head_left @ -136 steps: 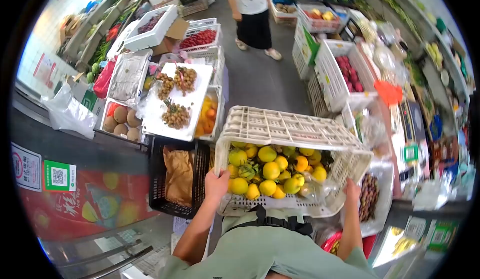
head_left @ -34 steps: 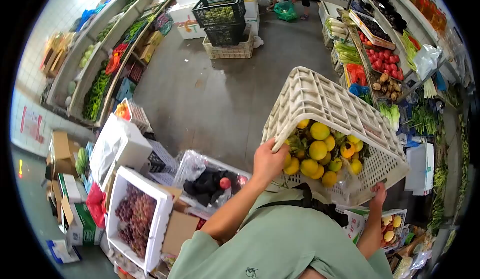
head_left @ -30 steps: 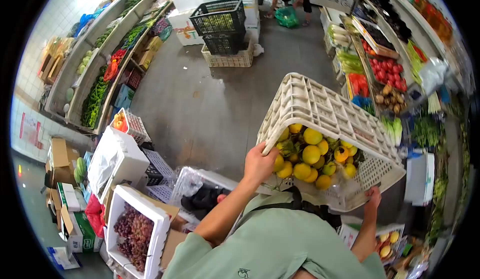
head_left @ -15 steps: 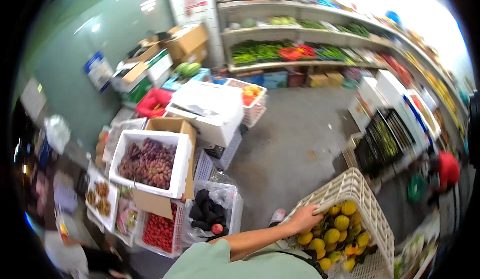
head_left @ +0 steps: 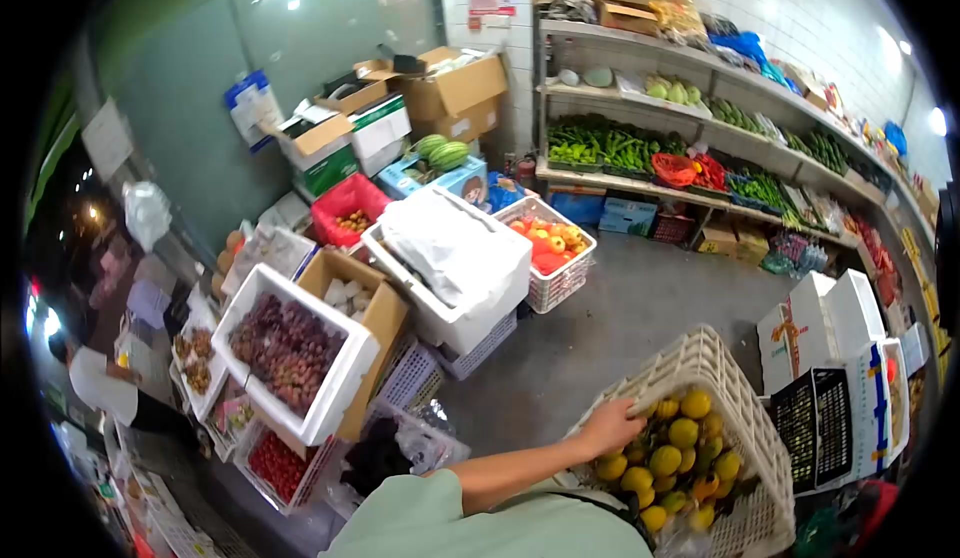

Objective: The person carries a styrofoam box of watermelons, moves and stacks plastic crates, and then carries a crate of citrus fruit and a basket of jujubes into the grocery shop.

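My left hand (head_left: 612,427) is closed over the rim of a white plastic lattice crate (head_left: 768,458) at the lower right. The crate is tilted and held close against my body. Inside it lie many round yellow-green fruits (head_left: 684,432), which look like citrus, with some clear plastic among them. My left arm reaches across from the lower middle in a pale green sleeve. My right hand is out of sight.
To the left stand a foam box of grapes (head_left: 290,353), a crate of red fruit (head_left: 277,466) and a white foam box (head_left: 455,268). Vegetable shelves (head_left: 640,163) line the back wall. A black crate (head_left: 812,428) stands at right. A person (head_left: 105,383) is at far left.
My view has turned left and up, so the stacked boxes and shelves sit farther right in the picture. My left hand keeps its hold on the crate.
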